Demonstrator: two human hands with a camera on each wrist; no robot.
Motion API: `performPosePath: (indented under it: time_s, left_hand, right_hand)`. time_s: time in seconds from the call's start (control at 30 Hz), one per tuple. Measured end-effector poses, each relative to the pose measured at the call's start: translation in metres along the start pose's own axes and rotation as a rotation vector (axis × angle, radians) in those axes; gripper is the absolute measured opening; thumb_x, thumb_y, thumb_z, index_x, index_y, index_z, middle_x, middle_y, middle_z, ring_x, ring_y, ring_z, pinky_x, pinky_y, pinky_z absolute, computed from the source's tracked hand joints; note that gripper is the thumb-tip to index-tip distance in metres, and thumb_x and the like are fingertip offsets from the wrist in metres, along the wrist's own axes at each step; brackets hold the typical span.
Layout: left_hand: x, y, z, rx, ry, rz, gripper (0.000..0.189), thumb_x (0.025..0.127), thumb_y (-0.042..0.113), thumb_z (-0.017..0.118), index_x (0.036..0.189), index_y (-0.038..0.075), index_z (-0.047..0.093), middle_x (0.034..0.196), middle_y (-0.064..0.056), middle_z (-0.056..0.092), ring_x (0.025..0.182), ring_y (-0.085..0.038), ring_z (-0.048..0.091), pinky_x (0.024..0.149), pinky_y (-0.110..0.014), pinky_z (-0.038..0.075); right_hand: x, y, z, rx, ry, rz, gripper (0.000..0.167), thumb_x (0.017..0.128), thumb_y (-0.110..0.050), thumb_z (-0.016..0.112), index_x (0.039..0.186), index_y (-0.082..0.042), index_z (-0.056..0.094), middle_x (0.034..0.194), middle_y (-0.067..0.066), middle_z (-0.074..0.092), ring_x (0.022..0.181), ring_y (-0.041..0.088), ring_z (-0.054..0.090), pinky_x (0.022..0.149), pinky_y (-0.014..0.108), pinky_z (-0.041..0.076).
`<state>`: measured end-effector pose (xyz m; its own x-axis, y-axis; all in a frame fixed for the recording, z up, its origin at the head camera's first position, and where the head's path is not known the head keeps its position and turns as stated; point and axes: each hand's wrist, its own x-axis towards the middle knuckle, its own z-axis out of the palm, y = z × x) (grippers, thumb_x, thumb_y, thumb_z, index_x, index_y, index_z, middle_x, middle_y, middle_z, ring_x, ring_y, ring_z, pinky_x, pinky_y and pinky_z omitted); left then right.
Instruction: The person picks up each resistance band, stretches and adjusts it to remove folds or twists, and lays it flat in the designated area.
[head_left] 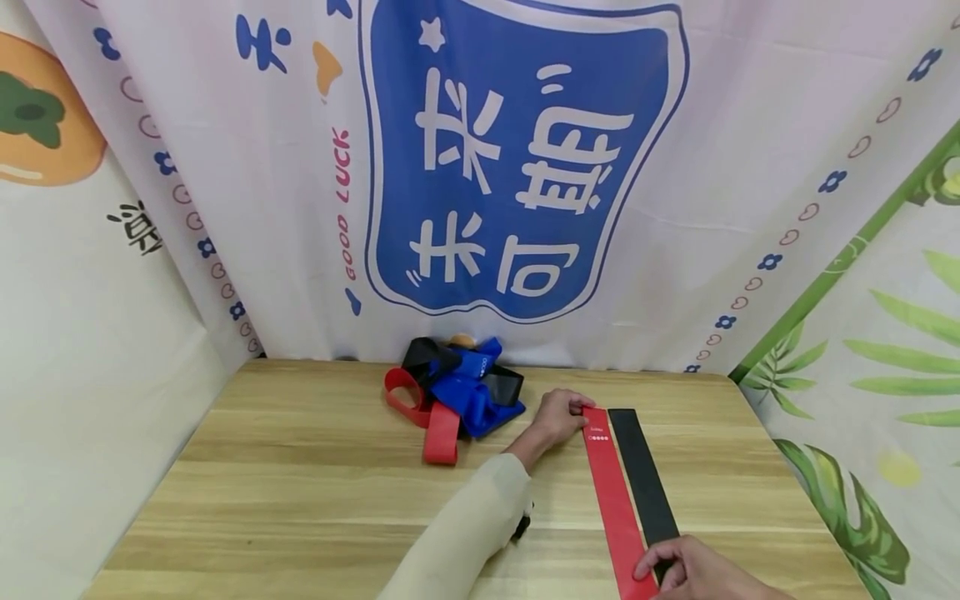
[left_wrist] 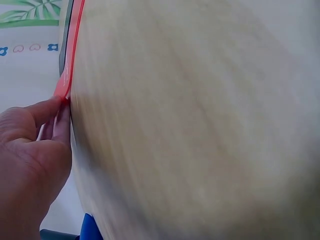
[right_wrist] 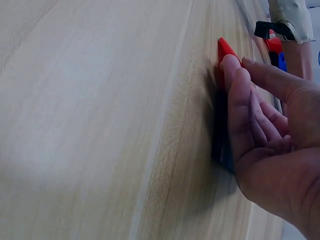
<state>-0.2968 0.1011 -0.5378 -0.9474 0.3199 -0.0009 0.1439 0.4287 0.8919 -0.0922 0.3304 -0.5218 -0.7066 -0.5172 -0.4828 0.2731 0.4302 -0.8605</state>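
Observation:
A red resistance band [head_left: 609, 492] lies flat and stretched lengthwise on the table, with white print near its far end. Its far end is pinched between the thumb and fingers of my left hand [head_left: 558, 417]; the left wrist view shows the red end [left_wrist: 62, 87] held at the fingertips. At the near end, my right hand [head_left: 693, 567] pinches the red band's edge, and in the right wrist view a red tip [right_wrist: 227, 47] pokes out past the fingers. Along the red band's right side runs a black resistance band [head_left: 645, 475], its near end partly hidden by my right hand.
A tangled pile of blue, black and red bands [head_left: 468, 392] sits at the table's back edge, left of my left hand. Wood grain covers the table [head_left: 300, 500]. Behind it hangs a printed white curtain [head_left: 712, 125], with patterned cloth at both sides.

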Motion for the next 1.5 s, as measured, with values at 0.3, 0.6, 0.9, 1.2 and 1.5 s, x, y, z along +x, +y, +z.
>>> performPosePath:
  time_s: [0.3,0.6,0.9,1.2,1.5]
  left_hand:
    - [0.003,-0.003,0.004,-0.025,0.003,-0.008,0.025,0.093,-0.006,0.076,0.113,0.008,0.082,0.11,-0.004,0.078,0.09,-0.008,0.067,0.084,-0.025,0.059]
    - [0.001,-0.001,0.002,-0.028,0.013,0.045,0.024,0.092,-0.009,0.075,0.111,0.004,0.081,0.109,-0.009,0.079,0.094,-0.012,0.071,0.084,-0.026,0.06]
    - [0.0,0.001,0.002,-0.007,0.032,0.071,0.028,0.091,-0.012,0.072,0.114,0.004,0.08,0.111,-0.005,0.079,0.099,-0.011,0.072,0.084,-0.023,0.059]
    - [-0.004,0.008,-0.002,-0.02,0.032,0.054,0.032,0.093,-0.006,0.075,0.121,0.01,0.079,0.128,-0.005,0.074,0.123,-0.021,0.069,0.102,-0.032,0.057]
    - [-0.015,0.017,-0.028,-0.087,-0.036,0.139,0.033,0.095,-0.008,0.071,0.127,0.0,0.073,0.131,-0.014,0.072,0.126,-0.032,0.068,0.105,-0.034,0.055]
  right_hand:
    - [0.001,0.0,-0.001,-0.049,0.01,0.009,0.024,0.093,-0.019,0.083,0.113,-0.009,0.074,0.074,0.001,0.07,0.06,0.01,0.059,0.055,0.018,0.042]
    - [0.003,0.0,-0.002,-0.07,0.012,-0.051,0.014,0.095,-0.011,0.078,0.109,-0.008,0.074,0.07,-0.004,0.062,0.057,0.007,0.053,0.051,0.015,0.038]
    - [0.004,-0.009,-0.007,-0.056,0.006,-0.053,0.017,0.097,-0.012,0.078,0.11,-0.004,0.073,0.07,-0.002,0.065,0.059,0.006,0.054,0.052,0.016,0.037]
    - [0.013,-0.025,-0.006,-0.03,0.014,-0.056,0.02,0.098,-0.013,0.076,0.113,0.0,0.071,0.084,0.006,0.072,0.07,0.013,0.062,0.058,0.024,0.053]
    - [0.033,-0.037,-0.012,-0.103,0.023,-0.125,0.02,0.1,-0.014,0.074,0.115,-0.001,0.072,0.091,0.01,0.075,0.075,0.014,0.065,0.062,0.025,0.056]
